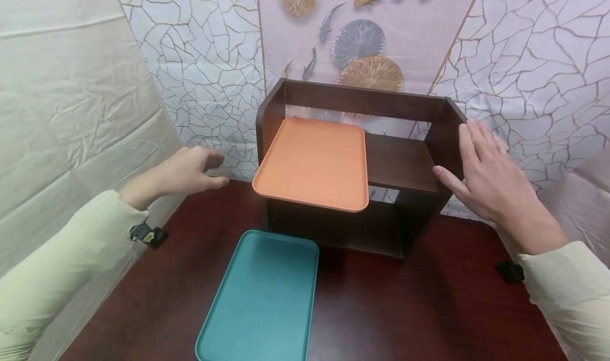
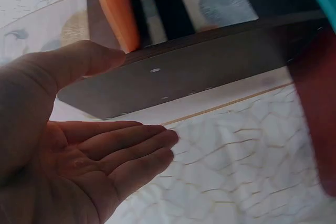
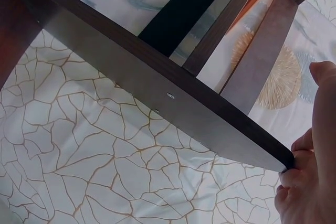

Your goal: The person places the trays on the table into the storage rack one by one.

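A dark brown two-level wooden shelf (image 1: pixel 399 162) stands on the table. On its upper level, toward the left, lies an orange tray (image 1: pixel 314 165) whose front end juts past the shelf edge. My right hand (image 1: pixel 491 178) is at the shelf's right side panel; in the right wrist view its fingers (image 3: pixel 300 178) touch the panel's end. To the left of the shelf is my left hand (image 1: pixel 190 170), holding nothing. The left wrist view shows its palm (image 2: pixel 76 163) and extended fingers, with the thumb close to the left side panel (image 2: pixel 210 69).
A teal tray (image 1: pixel 262 300) lies flat on the dark red table (image 1: pixel 381 308), in front of the shelf. Patterned cloth (image 1: pixel 205 48) hangs behind, and a pale creased cloth (image 1: pixel 71 112) is at the left. Both wrists wear small dark devices (image 1: pixel 149 235).
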The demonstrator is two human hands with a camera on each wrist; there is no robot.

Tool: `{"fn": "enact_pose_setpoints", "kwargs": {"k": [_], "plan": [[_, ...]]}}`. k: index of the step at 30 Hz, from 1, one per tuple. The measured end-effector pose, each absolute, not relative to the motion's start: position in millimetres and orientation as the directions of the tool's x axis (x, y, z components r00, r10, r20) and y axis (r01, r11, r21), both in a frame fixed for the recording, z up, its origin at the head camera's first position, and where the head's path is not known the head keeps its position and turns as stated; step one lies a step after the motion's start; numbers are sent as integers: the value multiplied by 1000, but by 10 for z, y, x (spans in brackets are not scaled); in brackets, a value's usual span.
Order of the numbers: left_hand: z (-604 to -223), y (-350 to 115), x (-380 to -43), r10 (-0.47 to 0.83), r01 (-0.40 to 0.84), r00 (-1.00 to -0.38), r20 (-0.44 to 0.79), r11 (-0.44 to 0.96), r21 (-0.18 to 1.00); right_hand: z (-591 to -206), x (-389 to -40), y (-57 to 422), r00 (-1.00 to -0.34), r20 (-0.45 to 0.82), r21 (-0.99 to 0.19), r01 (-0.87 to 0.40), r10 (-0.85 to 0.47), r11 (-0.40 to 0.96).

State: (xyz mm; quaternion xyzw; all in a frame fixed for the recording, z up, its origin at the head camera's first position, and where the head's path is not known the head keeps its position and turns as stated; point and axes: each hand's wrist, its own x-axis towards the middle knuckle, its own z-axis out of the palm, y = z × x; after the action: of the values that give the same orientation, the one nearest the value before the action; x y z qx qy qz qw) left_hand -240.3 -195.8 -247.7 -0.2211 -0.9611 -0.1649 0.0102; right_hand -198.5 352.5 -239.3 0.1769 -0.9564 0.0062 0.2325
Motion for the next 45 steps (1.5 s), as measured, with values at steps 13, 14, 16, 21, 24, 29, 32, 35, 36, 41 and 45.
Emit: {"fn": "enact_pose_setpoints", "kwargs": {"k": [13, 14, 16, 21, 24, 29, 32, 35, 36, 41, 45], "plan": [[-3309, -2270, -2212, 353, 282, -934, -59, 827, 486, -2374, -1985, 3480, -823, 460, 62, -345, -333, 937], [-3368, -2289, -2195, 345, 269, -936, -70, 828, 492, -2373, -1985, 3479, -825, 458, 61, -342, -331, 938], [-3488, -2319, -2165, 332, 244, -939, -90, 827, 506, -2372, -1985, 3479, -829, 454, 57, -339, -327, 939], [-3780, -2359, -2101, 303, 188, -942, -141, 829, 527, -2378, -1985, 3484, -834, 449, 51, -336, -322, 941], [-3955, -2363, -2059, 280, 141, -941, -189, 834, 534, -2387, -1984, 3487, -835, 449, 46, -335, -319, 941], [-4230, -2306, -1974, 249, 65, -935, -254, 822, 566, -2405, -1988, 3494, -827, 461, 41, -341, -320, 939], [-4382, -2259, -1934, 244, 52, -935, -257, 813, 580, -2415, -1986, 3499, -823, 468, 38, -345, -322, 938], [-4517, -2219, -1908, 246, 46, -933, -261, 805, 592, -2421, -1987, 3500, -822, 470, 35, -348, -322, 937], [-4555, -2206, -1901, 245, 44, -933, -263, 804, 593, -2423, -1988, 3500, -822, 470, 33, -348, -322, 937], [-4703, -2132, -1903, 240, 41, -936, -257, 800, 599, -2423, -1992, 3501, -834, 458, 18, -338, -308, 941], [-4775, -2059, -1906, 245, 58, -940, -238, 802, 595, -2426, -1996, 3498, -840, 452, 10, -331, -299, 944]]}}
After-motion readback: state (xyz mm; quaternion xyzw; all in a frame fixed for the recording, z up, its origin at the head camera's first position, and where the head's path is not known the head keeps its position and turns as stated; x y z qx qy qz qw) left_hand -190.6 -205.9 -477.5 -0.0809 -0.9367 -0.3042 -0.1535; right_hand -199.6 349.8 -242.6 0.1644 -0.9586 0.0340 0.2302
